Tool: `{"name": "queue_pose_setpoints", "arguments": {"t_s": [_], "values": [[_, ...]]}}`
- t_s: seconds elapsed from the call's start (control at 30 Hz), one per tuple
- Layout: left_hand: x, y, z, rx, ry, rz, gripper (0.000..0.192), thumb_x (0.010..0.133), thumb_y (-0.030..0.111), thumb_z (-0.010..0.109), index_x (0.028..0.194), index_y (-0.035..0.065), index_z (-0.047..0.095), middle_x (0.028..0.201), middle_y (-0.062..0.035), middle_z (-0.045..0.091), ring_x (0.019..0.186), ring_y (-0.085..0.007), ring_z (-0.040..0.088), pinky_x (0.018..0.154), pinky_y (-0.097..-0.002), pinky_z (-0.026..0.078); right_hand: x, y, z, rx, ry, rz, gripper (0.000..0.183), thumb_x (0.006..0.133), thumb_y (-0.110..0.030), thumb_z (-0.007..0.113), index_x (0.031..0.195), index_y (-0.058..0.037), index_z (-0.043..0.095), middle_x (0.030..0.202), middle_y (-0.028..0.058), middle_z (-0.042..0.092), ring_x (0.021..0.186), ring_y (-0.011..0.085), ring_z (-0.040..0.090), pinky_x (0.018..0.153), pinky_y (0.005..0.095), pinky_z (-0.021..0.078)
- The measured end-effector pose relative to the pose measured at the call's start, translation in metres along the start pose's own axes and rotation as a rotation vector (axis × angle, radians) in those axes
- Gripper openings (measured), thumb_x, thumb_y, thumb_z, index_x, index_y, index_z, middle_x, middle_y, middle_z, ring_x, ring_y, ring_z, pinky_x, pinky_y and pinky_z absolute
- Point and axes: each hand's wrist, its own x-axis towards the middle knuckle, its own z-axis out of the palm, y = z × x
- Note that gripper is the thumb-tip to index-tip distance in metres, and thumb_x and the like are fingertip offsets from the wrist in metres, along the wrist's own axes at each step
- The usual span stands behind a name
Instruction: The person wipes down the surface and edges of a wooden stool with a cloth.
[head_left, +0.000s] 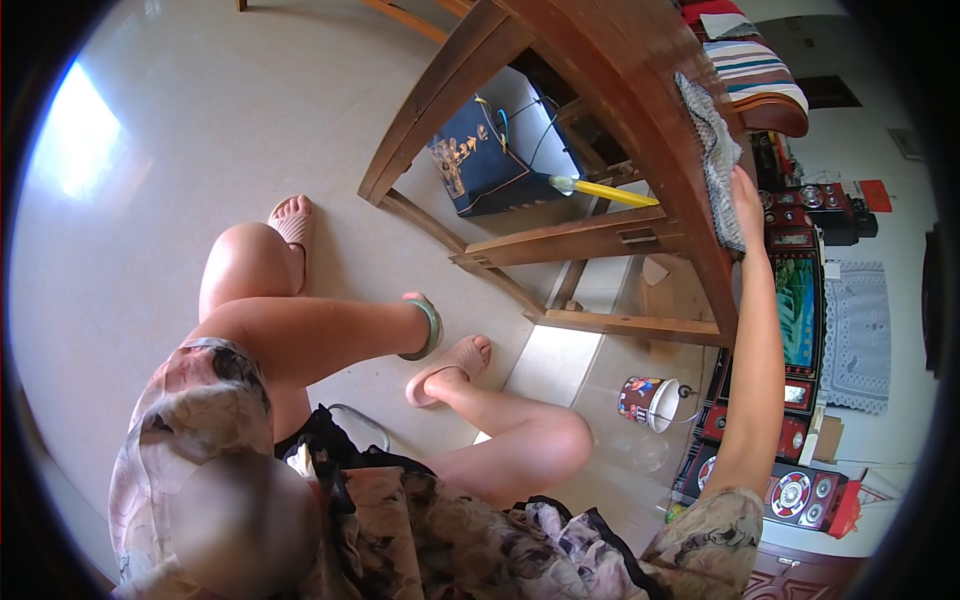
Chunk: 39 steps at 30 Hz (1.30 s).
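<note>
My right hand (747, 202) is on a grey, textured cloth (712, 157) and presses it against the dark reddish-brown wooden furniture (630, 82), near its edge. The cloth lies bunched in a long strip along the wood, and part of the fingers is hidden. My left forearm reaches over the floor with a green bangle (433, 330) at the wrist. Of my left hand (414, 297) only a small part shows past the bangle, so its grip cannot be made out.
Within the wooden frame sit a dark blue printed bag or box (476, 161) and a yellow stick (615, 193). A printed bucket (637, 401) with a wire handle stands on the tiled floor (187, 150). Speakers (793, 493) and a landscape picture (796, 311) line the wall side.
</note>
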Motion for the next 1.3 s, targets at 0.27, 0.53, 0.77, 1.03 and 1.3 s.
{"name": "queue_pose_setpoints", "arguments": {"t_s": [0.27, 0.53, 0.77, 1.03, 1.3], "values": [[-0.007, -0.004, -0.003, -0.078, -0.053, 0.007, 0.034, 0.061, 0.017, 0.058, 0.094, 0.0091, 0.054, 0.097, -0.0072, 0.052, 0.090, -0.0235, 0.048, 0.074, -0.0374, 0.035, 0.024, 0.000, 0.007, -0.015, 0.007, 0.050, 0.043, 0.078, -0.034, 0.031, 0.105, -0.0025, 0.044, 0.106, 0.0171, 0.044, 0.101, 0.0276, 0.039, 0.084, 0.0297, 0.0284], [-0.009, -0.007, -0.003, -0.118, -0.032, 0.008, 0.033, 0.062, 0.016, 0.058, 0.094, 0.0087, 0.055, 0.096, -0.0073, 0.052, 0.089, -0.0234, 0.049, 0.072, -0.0373, 0.036, 0.049, 0.007, 0.013, -0.024, -0.031, 0.098, 0.044, 0.077, -0.035, 0.031, 0.105, -0.0040, 0.044, 0.106, 0.0161, 0.045, 0.101, 0.0285, 0.039, 0.083, 0.0300, 0.0290], [-0.006, -0.007, -0.001, -0.084, -0.013, 0.011, 0.032, 0.062, 0.016, 0.058, 0.093, 0.0089, 0.055, 0.096, -0.0077, 0.052, 0.089, -0.0234, 0.049, 0.073, -0.0376, 0.035, 0.052, 0.023, 0.017, -0.069, 0.016, 0.095, 0.045, 0.077, -0.038, 0.030, 0.105, -0.0049, 0.045, 0.104, 0.0157, 0.046, 0.099, 0.0296, 0.041, 0.082, 0.0314, 0.0303], [-0.005, -0.009, -0.006, -0.096, 0.009, 0.008, 0.032, 0.062, 0.015, 0.058, 0.093, 0.0087, 0.055, 0.096, -0.0083, 0.052, 0.090, -0.0237, 0.048, 0.074, -0.0378, 0.035, 0.035, 0.042, 0.009, 0.126, -0.044, 0.054, 0.043, 0.079, -0.036, 0.029, 0.105, -0.0042, 0.045, 0.107, 0.0135, 0.045, 0.101, 0.0267, 0.040, 0.084, 0.0287, 0.0289], [0.000, -0.010, 0.002, -0.145, 0.021, -0.050, 0.033, 0.061, 0.015, 0.057, 0.093, 0.0084, 0.055, 0.096, -0.0082, 0.052, 0.090, -0.0243, 0.049, 0.074, -0.0374, 0.036, -0.038, -0.012, -0.007, 0.158, -0.037, -0.013, 0.038, 0.081, -0.028, 0.033, 0.108, -0.0019, 0.042, 0.108, 0.0129, 0.043, 0.101, 0.0224, 0.040, 0.085, 0.0274, 0.0281]]}}
